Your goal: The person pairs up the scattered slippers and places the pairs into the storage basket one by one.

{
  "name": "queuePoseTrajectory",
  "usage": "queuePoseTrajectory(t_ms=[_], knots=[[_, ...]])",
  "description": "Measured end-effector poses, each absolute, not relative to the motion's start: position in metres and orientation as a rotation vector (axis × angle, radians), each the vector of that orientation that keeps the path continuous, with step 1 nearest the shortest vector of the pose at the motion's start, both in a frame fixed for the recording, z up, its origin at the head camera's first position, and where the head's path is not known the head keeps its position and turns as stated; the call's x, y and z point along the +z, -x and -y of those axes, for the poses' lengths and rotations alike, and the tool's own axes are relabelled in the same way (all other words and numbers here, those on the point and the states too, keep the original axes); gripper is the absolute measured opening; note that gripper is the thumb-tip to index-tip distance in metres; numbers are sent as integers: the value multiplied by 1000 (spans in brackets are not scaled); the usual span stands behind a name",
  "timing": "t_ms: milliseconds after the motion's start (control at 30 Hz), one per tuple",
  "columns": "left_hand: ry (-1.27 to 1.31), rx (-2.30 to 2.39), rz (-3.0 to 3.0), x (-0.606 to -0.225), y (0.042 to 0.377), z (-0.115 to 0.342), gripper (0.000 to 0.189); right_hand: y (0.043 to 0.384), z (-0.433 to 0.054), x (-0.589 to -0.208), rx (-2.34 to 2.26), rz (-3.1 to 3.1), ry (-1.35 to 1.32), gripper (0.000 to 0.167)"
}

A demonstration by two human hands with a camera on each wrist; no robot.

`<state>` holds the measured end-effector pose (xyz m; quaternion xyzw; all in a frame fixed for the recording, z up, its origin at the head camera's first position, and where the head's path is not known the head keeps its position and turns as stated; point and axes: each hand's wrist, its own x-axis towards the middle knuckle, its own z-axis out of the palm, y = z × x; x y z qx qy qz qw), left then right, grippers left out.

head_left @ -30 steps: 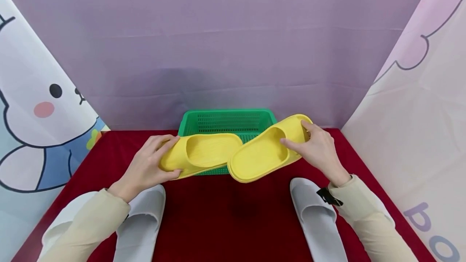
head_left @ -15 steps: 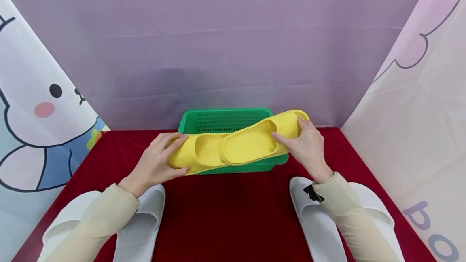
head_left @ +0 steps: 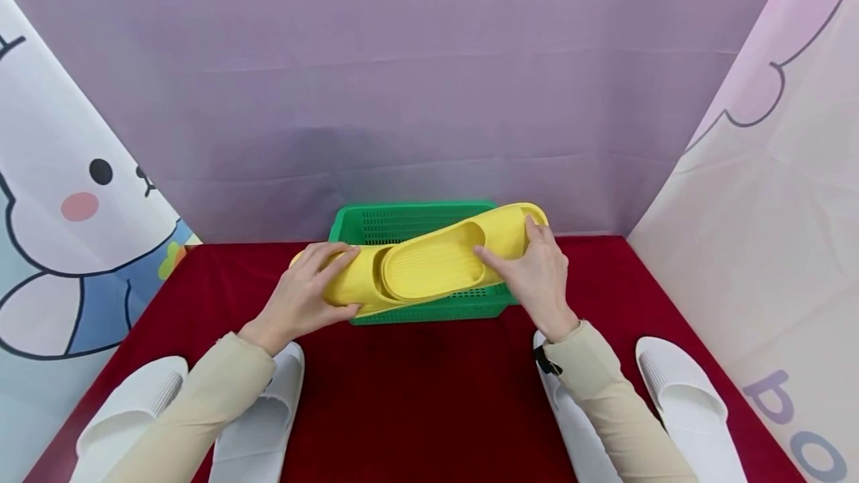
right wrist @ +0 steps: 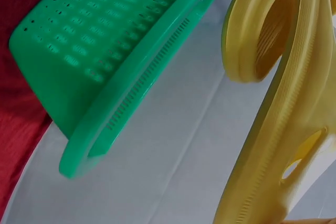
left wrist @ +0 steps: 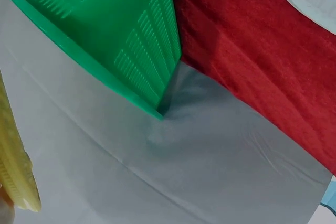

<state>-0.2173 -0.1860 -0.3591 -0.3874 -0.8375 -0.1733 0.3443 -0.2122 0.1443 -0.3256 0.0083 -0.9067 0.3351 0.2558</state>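
Two yellow slippers are held end to end above a green plastic basket (head_left: 443,311) in the head view. My left hand (head_left: 305,293) grips the toe part of the left yellow slipper (head_left: 357,279), thumb below and fingers over the top. My right hand (head_left: 537,270) pinches the strap end of the right yellow slipper (head_left: 436,263), which tilts up to the right. The right slipper's heel lies over the left slipper's foot opening and hides most of its sole. The right wrist view shows the slipper (right wrist: 278,124) from its side, clear of the basket rim (right wrist: 142,77).
White slippers stand on the red cloth (head_left: 429,401) at both sides: one pair at left (head_left: 134,401), another at right (head_left: 691,401), partly behind the sleeves. A purple-grey curtain (head_left: 429,80) hangs behind the basket, with printed cloths (head_left: 772,207) at the sides.
Both hands have come closer together. The right slipper has slid left, its heel moving over the left slipper's opening toward the strap. The basket has stayed in place.
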Motion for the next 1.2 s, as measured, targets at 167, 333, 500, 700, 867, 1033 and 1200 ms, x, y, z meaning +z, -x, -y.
queuePoseTrajectory(t_ms=[167,333,500,700,867,1033,1200], knots=[[1005,-431,2162,-360,220,183,74,211,-139,-329,907,2420,-24,95],[984,-410,2181,-361,220,182,74,211,-134,-332,913,2408,-36,94],[978,-433,2202,-363,221,179,75,211,-131,-332,941,2453,-22,93],[988,-446,2168,-363,224,174,75,211,-127,-330,941,2472,-14,93],[990,-435,2180,-364,226,170,76,212,-122,-330,930,2465,-21,90],[961,-417,2235,-363,225,169,76,214,-117,-330,910,2434,-58,87],[964,-439,2262,-361,226,167,77,214,-119,-328,918,2361,-81,85]])
